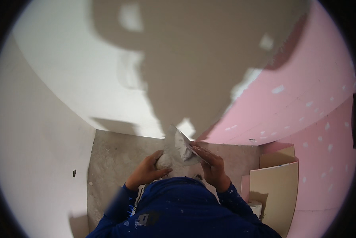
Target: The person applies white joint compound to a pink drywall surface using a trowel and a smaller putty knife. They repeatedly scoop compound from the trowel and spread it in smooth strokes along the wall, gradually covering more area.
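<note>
In front of my torso, my left hand (149,169) is curled round a pale, rounded, plaster-smeared thing (164,161) whose kind I cannot make out. My right hand (212,162) grips a putty knife (194,158), its fingers along the blade's right side. A lump of white putty (182,146) lies against the blade. Around the putty shows a thin greyish sheet-like surface (170,142), close to my left hand; whether it joins the rounded thing is unclear. Both hands are near each other, low before the wall corner.
Ahead rises a white plastered wall (67,67) with a large shadow on it. To the right is a pink board wall (297,99) with white filler spots. Cut board pieces (275,190) lean at the lower right. The concrete floor (114,154) is dusty.
</note>
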A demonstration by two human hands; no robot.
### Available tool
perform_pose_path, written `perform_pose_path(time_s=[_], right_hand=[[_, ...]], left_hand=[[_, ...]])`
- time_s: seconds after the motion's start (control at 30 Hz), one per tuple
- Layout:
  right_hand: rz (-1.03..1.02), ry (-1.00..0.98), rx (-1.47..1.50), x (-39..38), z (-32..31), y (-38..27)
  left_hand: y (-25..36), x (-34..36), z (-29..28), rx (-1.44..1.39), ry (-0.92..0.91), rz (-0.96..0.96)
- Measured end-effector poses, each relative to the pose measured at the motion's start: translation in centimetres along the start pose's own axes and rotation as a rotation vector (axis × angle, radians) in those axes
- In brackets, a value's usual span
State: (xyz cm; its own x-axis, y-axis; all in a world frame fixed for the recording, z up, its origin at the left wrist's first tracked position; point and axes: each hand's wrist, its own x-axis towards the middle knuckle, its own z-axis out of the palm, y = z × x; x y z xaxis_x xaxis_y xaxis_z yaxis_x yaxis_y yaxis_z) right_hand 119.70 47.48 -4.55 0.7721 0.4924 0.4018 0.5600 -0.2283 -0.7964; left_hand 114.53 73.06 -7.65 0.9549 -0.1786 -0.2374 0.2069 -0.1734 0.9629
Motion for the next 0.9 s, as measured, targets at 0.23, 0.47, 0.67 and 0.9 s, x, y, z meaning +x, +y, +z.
perform_pose_path(time_s=[0.23,0.47,0.67,0.9], right_hand=[[0.235,-0.156,-0.179,-0.8,-2.7,-1.3],[0.149,-0.243,-0.482,-0.8,-4.8,-0.1],[0.221,-0.076,-0.378,-1.7,-5.1,0.3],[0.430,0.334,0.040,-2.1,-4.7,-0.1]], left_hand=[[0.6,-0.3,0.3,-0.036,0.020,0.002],[0.1,0.0,0.5,-0.048,0.042,0.008],[0.0,0.0,1.1,-0.140,0.070,0.053],[0.3,0.8,0.4,0.177,-0.038,0.009]])
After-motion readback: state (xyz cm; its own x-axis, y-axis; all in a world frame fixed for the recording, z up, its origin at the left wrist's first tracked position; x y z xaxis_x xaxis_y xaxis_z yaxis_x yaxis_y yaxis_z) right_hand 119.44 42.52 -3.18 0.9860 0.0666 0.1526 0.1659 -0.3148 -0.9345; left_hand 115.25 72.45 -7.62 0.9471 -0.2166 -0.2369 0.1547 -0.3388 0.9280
